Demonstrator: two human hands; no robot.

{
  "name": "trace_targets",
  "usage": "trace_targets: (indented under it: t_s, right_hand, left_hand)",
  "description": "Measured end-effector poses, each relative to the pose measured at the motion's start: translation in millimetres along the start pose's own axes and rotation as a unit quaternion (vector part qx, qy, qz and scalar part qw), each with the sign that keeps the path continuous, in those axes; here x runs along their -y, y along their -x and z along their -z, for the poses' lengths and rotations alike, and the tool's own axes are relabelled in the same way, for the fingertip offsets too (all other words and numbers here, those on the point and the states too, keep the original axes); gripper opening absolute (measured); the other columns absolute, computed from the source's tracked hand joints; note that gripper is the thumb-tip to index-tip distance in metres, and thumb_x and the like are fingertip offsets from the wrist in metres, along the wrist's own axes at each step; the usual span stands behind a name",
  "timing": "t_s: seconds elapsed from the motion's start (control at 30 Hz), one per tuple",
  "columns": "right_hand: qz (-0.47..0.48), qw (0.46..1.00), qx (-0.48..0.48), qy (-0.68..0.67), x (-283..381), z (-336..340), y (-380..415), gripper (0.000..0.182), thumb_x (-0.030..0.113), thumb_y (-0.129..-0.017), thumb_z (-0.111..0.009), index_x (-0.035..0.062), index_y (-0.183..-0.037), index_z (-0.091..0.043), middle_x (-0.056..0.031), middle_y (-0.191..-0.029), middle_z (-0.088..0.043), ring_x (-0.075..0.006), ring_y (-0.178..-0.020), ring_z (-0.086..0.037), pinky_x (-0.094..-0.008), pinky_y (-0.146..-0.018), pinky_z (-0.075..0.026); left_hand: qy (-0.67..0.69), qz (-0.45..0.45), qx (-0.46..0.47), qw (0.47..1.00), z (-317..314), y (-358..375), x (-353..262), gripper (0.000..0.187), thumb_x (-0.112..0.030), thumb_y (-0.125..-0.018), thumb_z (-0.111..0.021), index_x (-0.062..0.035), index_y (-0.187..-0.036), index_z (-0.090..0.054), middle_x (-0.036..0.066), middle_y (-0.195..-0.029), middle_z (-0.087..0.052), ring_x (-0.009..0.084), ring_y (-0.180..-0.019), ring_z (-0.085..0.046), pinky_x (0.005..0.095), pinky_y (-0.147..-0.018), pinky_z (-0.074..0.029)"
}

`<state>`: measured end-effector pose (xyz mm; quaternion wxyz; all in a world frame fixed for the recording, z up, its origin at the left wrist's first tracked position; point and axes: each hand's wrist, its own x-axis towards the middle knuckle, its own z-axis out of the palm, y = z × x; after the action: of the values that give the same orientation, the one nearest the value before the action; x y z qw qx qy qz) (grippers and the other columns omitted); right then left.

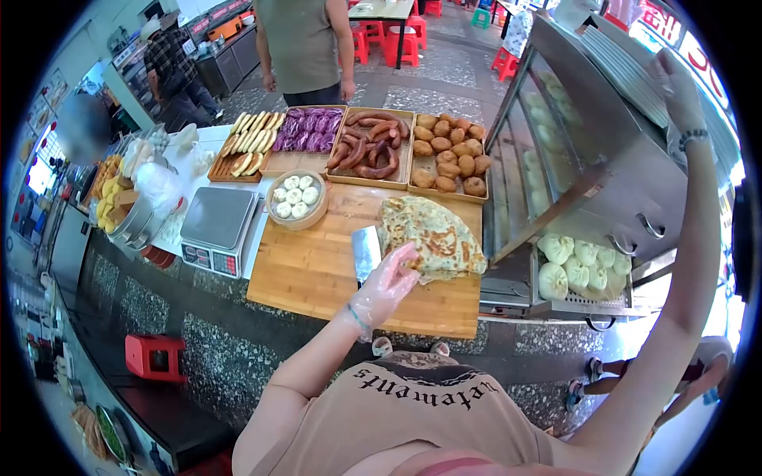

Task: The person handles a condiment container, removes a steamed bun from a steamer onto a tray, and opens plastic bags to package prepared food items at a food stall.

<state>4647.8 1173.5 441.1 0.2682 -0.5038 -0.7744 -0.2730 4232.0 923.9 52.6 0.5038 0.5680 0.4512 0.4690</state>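
Observation:
My left hand, in a clear plastic glove, is over the near-left edge of a browned flatbread. Its fingers are stretched out, with the thumb apart. Just left of the flatbread, a cleaver with a wide metal blade lies on the wooden board. My right hand is raised at the far right, beside a stack of thin whitish sheets or bags on top of the steel cabinet. Its fingers look extended, and I make out nothing in them.
Behind the board stand trays of sausages, brown fried balls and purple pieces. A steamer of small buns sits beside a scale. Large buns fill a drawer below the glass cabinet. A person stands opposite.

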Motion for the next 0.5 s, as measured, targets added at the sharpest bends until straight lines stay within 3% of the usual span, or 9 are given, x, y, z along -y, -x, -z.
trace_targets:
  t_s: [0.07, 0.17, 0.23, 0.3, 0.33, 0.37, 0.43, 0.47, 0.5]
  right_hand:
    - [0.041, 0.989, -0.141, -0.018, 13.8, 9.1, 16.1, 0.029, 0.025, -0.098, -0.051, 0.0024, -0.115, -0.057, -0.0136, -0.102, -0.066, -0.0265, -0.095, -0.063, -0.0356, -0.086, -0.047]
    - [0.071, 0.986, -0.142, 0.040, 79.9, 42.3, 79.7, 0.022, 0.012, -0.093, -0.058, 0.0014, -0.112, -0.059, -0.0154, -0.114, -0.064, -0.0299, -0.098, -0.064, -0.0349, -0.084, -0.050]
    - [0.105, 0.985, -0.134, -0.021, 132.1, 56.7, 137.3, 0.019, 0.001, -0.087, -0.062, 0.0016, -0.105, -0.062, -0.0154, -0.120, -0.063, -0.0311, -0.104, -0.063, -0.0372, -0.087, -0.050]
    - [0.215, 0.962, -0.038, -0.162, 160.5, 53.2, 190.5, 0.015, 0.003, -0.082, -0.063, 0.0038, -0.097, -0.063, -0.0128, -0.107, -0.066, -0.0275, -0.100, -0.065, -0.0441, -0.094, -0.047]
    - [0.268, 0.934, 0.019, -0.236, 169.2, 44.7, 214.9, 0.013, 0.004, -0.080, -0.063, 0.0049, -0.093, -0.063, -0.0115, -0.101, -0.067, -0.0257, -0.098, -0.066, -0.0476, -0.097, -0.045]
    - [0.313, 0.900, 0.062, -0.298, 177.4, 35.2, 235.9, 0.011, 0.005, -0.078, -0.064, 0.0060, -0.088, -0.064, -0.0102, -0.094, -0.068, -0.0239, -0.096, -0.066, -0.0510, -0.100, -0.043]
    - [0.358, 0.858, 0.076, -0.360, 186.6, 19.3, 265.2, 0.015, 0.011, -0.070, -0.064, 0.0067, -0.082, -0.059, -0.0076, -0.092, -0.065, -0.0230, -0.090, -0.065, -0.0460, -0.099, -0.048]
    - [0.355, 0.843, 0.081, -0.395, 185.2, 2.6, 292.6, 0.018, 0.013, -0.070, -0.065, 0.0064, -0.085, -0.059, -0.0087, -0.096, -0.064, -0.0235, -0.093, -0.064, -0.0460, -0.100, -0.047]
    - [0.354, 0.827, 0.082, -0.429, 181.2, -12.8, 320.0, 0.021, 0.014, -0.070, -0.065, 0.0061, -0.088, -0.059, -0.0098, -0.100, -0.063, -0.0240, -0.096, -0.064, -0.0459, -0.101, -0.046]
  left_hand:
    - [0.008, 0.002, -0.008, 1.000, -3.2, 1.0, -5.3, 0.055, -0.007, -0.093, -0.055, -0.0040, -0.143, -0.033, 0.010, -0.127, -0.051, 0.0130, -0.090, -0.053, 0.0274, -0.084, -0.046]
    - [0.070, 0.004, -0.014, 0.997, -5.6, -7.3, -5.7, 0.049, -0.013, -0.096, -0.050, -0.0057, -0.142, -0.034, 0.010, -0.126, -0.052, 0.0165, -0.097, -0.056, 0.0295, -0.088, -0.046]
    - [0.126, 0.005, -0.015, 0.992, -8.0, -18.7, -10.3, 0.046, -0.018, -0.098, -0.047, -0.0079, -0.142, -0.035, 0.010, -0.125, -0.053, 0.0195, -0.104, -0.058, 0.0312, -0.092, -0.046]
    - [0.356, 0.130, -0.006, 0.925, -9.6, -37.1, -26.8, 0.046, -0.035, -0.100, -0.040, -0.0082, -0.137, -0.040, 0.012, -0.121, -0.057, 0.0241, -0.101, -0.061, 0.0353, -0.091, -0.049]
    - [0.413, 0.112, 0.038, 0.903, -13.8, -38.9, -30.7, 0.057, -0.051, -0.098, -0.034, -0.0077, -0.132, -0.045, 0.013, -0.120, -0.059, 0.0291, -0.103, -0.062, 0.0399, -0.091, -0.049]
    - [0.529, 0.074, 0.191, 0.823, -12.1, -46.5, -25.9, 0.063, -0.057, -0.095, -0.036, -0.0067, -0.130, -0.048, 0.014, -0.124, -0.057, 0.0307, -0.108, -0.060, 0.0424, -0.092, -0.049]
    - [0.544, 0.140, 0.006, 0.827, -46.4, -40.5, -54.7, 0.058, -0.049, -0.097, -0.036, -0.0054, -0.132, -0.049, 0.014, -0.119, -0.062, 0.0321, -0.107, -0.061, 0.0461, -0.095, -0.048]
    - [0.553, 0.147, 0.111, 0.813, -39.5, -40.6, -34.7, 0.057, -0.043, -0.095, -0.043, -0.0006, -0.133, -0.046, 0.015, -0.121, -0.061, 0.0295, -0.108, -0.061, 0.0420, -0.095, -0.049]
    - [0.516, 0.161, 0.110, 0.834, -33.6, -36.6, -10.3, 0.055, -0.038, -0.095, -0.043, 0.0014, -0.133, -0.046, 0.017, -0.120, -0.061, 0.0293, -0.108, -0.061, 0.0408, -0.095, -0.049]
